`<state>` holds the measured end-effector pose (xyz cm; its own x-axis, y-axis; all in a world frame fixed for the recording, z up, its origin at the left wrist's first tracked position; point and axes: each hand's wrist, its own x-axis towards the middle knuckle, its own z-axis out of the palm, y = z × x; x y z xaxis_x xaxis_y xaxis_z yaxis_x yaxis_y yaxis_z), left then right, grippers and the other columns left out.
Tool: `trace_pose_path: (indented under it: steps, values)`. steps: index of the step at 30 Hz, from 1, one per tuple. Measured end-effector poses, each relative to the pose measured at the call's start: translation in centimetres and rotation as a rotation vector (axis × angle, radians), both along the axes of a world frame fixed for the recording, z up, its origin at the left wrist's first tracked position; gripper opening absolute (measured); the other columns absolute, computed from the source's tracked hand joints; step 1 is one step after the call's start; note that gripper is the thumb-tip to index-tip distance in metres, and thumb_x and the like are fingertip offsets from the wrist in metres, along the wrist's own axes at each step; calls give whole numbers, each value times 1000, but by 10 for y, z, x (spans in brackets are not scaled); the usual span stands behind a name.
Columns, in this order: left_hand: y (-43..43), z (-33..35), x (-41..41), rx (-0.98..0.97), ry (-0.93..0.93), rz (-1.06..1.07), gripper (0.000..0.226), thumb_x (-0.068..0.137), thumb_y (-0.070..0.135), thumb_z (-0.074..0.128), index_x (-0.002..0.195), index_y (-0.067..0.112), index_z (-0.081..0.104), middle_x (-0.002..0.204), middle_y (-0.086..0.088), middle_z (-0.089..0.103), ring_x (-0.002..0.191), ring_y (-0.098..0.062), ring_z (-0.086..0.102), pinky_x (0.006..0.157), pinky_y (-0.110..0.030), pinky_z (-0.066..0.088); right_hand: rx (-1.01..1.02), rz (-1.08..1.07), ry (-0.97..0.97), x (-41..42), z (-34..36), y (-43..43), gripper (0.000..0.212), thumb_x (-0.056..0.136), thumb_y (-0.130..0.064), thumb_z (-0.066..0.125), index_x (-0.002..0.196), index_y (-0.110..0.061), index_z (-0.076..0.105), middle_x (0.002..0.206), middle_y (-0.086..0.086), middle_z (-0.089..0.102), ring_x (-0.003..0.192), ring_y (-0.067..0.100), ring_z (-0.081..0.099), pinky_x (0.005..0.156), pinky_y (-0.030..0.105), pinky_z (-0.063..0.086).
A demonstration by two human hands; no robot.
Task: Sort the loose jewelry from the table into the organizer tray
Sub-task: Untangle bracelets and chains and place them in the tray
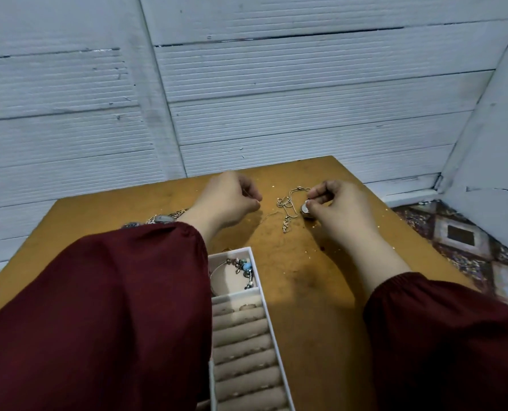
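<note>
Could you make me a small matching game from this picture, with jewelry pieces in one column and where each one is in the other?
1 pendant
2 bracelet
3 rings
4 chain

A in the tray's end compartment
B spread on the table
C tucked between the tray's rolls
D pinched by the right hand

Pairs: 1-D, 2-A, 3-C, 4-B
</note>
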<state>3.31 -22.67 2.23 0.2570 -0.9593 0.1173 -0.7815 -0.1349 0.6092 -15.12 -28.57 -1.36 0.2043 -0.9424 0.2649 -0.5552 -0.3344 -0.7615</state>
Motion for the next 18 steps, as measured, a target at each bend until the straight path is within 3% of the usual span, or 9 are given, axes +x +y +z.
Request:
trace_pose_path:
  steps: [3, 9, 14, 18]
  values:
    - [-10, -8, -7, 54, -126, -39, 2, 80, 19, 71, 81, 19, 73, 73, 7, 65, 74, -11, 58, 66, -22, 42, 0, -23, -26, -1, -7, -5, 14, 79, -11, 64, 85, -23, 66, 74, -10, 63, 73, 13, 60, 65, 27, 46]
    - [-28, -26, -29, 160, -160, -2, 12, 77, 30, 72, 72, 20, 70, 81, 1, 70, 81, -19, 65, 76, -34, 55, 10, -117, -129, -8, -9, -13, 16, 79, -11, 62, 78, -27, 60, 72, -12, 60, 71, 11, 60, 70, 29, 49]
    - [-36, -25, -40, 195, -250, 63, 26, 73, 41, 76, 88, 21, 70, 93, -2, 67, 91, -24, 62, 73, -32, 50, 11, -145, -162, -14, -8, -14, 15, 80, -11, 64, 80, -26, 61, 71, -13, 59, 72, 10, 59, 68, 26, 46]
    - [-38, -21, -47, 234, -357, 88, 32, 72, 34, 75, 100, 20, 67, 102, -3, 66, 95, -25, 61, 74, -33, 50, 5, -152, -167, -14, -6, -13, 16, 79, -11, 64, 80, -27, 60, 70, -13, 59, 74, 11, 60, 71, 28, 49]
